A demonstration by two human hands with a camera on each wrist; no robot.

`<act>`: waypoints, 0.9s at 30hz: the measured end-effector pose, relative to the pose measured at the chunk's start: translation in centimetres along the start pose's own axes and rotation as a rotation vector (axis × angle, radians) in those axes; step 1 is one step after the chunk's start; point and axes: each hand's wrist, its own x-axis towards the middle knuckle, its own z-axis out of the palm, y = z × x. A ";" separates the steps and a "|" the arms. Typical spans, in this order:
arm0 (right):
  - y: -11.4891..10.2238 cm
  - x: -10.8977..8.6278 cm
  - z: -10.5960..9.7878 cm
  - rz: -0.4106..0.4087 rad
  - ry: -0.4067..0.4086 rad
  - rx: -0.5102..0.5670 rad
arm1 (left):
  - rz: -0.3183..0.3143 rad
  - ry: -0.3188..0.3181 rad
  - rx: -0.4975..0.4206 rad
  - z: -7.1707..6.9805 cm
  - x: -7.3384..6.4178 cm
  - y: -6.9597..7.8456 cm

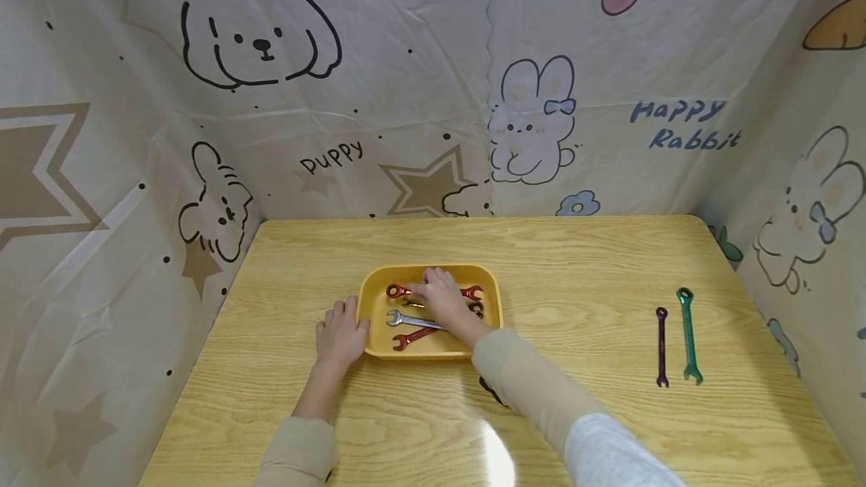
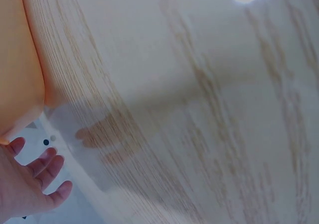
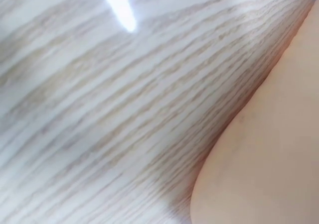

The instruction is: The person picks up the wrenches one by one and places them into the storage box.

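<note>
A yellow tray [image 1: 379, 352] on the table holds several wrenches. Inside it my right hand [image 1: 443, 299] reaches over the middle of a red ratcheting wrench [image 1: 471, 293] near the far wall, its fingers bent down around it. Just below lie a gold wrench [image 1: 411, 303], partly covered by that hand, a silver wrench [image 1: 406, 319] and a darker red wrench [image 1: 409, 340]. My left hand [image 1: 341, 333] rests against the tray's left side, fingers loosely extended and thumb at the rim. In the left wrist view, the left hand [image 2: 30, 184] shows relaxed, spread fingers.
To the right on the wooden table [image 1: 575, 261] lie a purple wrench [image 1: 661, 348] and a longer green wrench [image 1: 688, 337]. Part of a dark object [image 1: 492, 391] shows beside the right sleeve. Printed cloth [image 1: 406, 96] hangs behind and at both sides.
</note>
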 end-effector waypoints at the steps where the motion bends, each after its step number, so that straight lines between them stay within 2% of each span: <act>1: 0.0 0.0 0.0 0.001 -0.002 0.004 | 0.001 0.000 0.000 0.0 0.0 0.0; 8: -0.1 0.0 0.5 -0.016 0.000 0.017 | -0.002 -0.005 0.000 0.0 0.0 0.1; 15: 0.1 0.0 1.1 -0.033 0.016 -0.015 | -0.003 -0.006 -0.003 0.0 0.0 0.1; 27: 0.4 0.0 1.2 -0.034 -0.010 -0.068 | 0.001 -0.003 -0.004 0.0 0.0 0.0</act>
